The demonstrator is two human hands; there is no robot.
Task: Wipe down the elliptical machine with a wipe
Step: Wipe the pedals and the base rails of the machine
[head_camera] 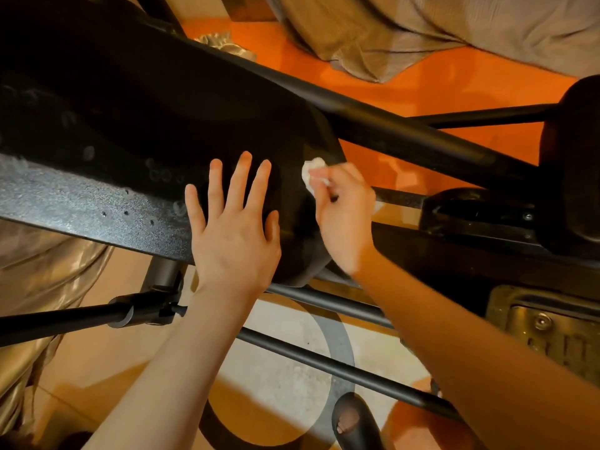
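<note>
The black elliptical machine (136, 118) fills the upper left and centre, its rounded housing ending near the middle of the view. My left hand (232, 222) lies flat on that housing with fingers spread and straight. My right hand (344, 212) pinches a crumpled white wipe (312, 172) and holds it against the housing's right edge. A speckled grey metal strip (81, 203) of the machine runs along the left, below the housing.
Black frame tubes (324, 358) cross below my arms, and another bar (422, 141) runs diagonally behind the wipe. A foot pedal (548, 329) sits at the right. Beige fabric (422, 30) hangs at the top. A foot in a black sandal (352, 423) stands on the patterned floor.
</note>
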